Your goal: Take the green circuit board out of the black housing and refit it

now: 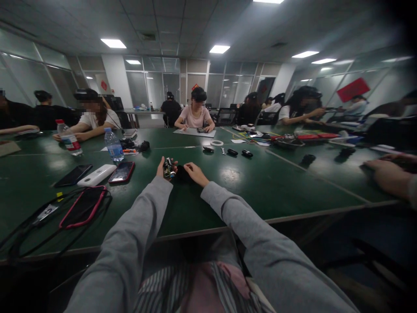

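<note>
My left hand (160, 168) is closed around a small circuit board (169, 168) with silvery metal connectors, held just above the green table (208, 208). To its right, the fingers of my right hand (196, 173) are pinched together beside a dark black patch (183, 173). Whether that patch is an object or shadow is unclear, and what the right fingertips hold is too small to make out. Beyond my hands lie several small black parts (232, 152), a small wrench (223, 151) and a white ring (216, 143).
On the left are phones (121, 172), a white device (97, 175), a pink-edged phone (84, 207) among black cables and two bottles (114, 145). A person (197, 111) sits opposite. Tools and wires (286, 140) lie far right; a co-worker's hand (387, 171) rests nearby.
</note>
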`<action>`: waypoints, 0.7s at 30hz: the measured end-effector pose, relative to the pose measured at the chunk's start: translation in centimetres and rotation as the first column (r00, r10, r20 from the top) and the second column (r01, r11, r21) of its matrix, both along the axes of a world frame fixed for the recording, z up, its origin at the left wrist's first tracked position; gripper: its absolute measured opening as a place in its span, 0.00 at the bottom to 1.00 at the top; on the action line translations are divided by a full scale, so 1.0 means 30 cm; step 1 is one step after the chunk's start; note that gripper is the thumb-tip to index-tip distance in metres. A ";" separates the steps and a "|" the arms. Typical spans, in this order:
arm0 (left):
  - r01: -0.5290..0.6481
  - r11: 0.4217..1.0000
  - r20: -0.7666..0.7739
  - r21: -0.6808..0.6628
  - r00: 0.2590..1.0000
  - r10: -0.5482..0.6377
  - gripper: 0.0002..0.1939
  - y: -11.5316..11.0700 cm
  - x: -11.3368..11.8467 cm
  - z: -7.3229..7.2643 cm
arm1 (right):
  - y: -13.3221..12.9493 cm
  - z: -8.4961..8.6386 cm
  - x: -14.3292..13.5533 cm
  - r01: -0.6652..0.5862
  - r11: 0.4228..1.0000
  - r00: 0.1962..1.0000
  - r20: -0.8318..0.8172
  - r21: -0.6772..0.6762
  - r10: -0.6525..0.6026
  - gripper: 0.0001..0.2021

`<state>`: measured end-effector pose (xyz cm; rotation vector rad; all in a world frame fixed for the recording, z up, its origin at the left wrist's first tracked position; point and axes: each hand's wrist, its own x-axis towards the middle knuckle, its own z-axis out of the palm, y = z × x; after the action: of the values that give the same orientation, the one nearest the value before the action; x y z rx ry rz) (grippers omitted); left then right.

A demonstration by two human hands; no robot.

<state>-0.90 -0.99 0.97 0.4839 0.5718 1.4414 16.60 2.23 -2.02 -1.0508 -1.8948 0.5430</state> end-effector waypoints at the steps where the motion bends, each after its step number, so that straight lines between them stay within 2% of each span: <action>1: 0.001 1.000 0.009 -0.008 1.000 -0.001 0.21 -0.005 0.002 0.004 | -0.010 0.008 0.001 0.049 0.997 0.999 0.019 0.062 -0.050 0.18; 3: 0.004 1.000 0.032 -0.029 0.999 -0.003 0.21 -0.014 0.005 0.011 | -0.029 0.025 0.002 0.138 0.975 0.988 0.045 0.173 -0.148 0.19; 6: 0.008 1.000 0.045 -0.030 0.999 -0.007 0.20 -0.016 0.007 0.013 | -0.053 0.051 0.008 0.178 0.952 0.980 0.043 0.249 -0.194 0.21; 10: 0.011 1.000 0.006 -0.007 1.000 -0.011 0.21 0.002 0.004 0.000 | -0.084 0.106 0.039 0.280 0.904 0.960 -0.112 0.323 -0.258 0.29; 14: 0.013 1.000 0.023 -0.002 1.000 -0.013 0.21 0.012 0.006 -0.010 | -0.111 0.164 0.072 0.369 0.865 0.928 -0.191 0.340 -0.321 0.31; 17: 0.012 1.000 0.070 -0.014 0.998 -0.011 0.21 0.004 0.010 0.001 | -0.135 0.179 0.059 0.299 0.884 0.954 -0.096 0.359 -0.284 0.31; 21: 0.016 0.999 0.085 0.047 0.996 -0.019 0.21 -0.021 0.011 0.041 | -0.193 0.165 -0.016 0.085 0.873 0.981 0.113 0.481 -0.158 0.31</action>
<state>-0.57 -1.61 2.21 0.4605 0.4658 1.4540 16.13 -3.54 2.95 -0.8890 -1.9365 -0.0842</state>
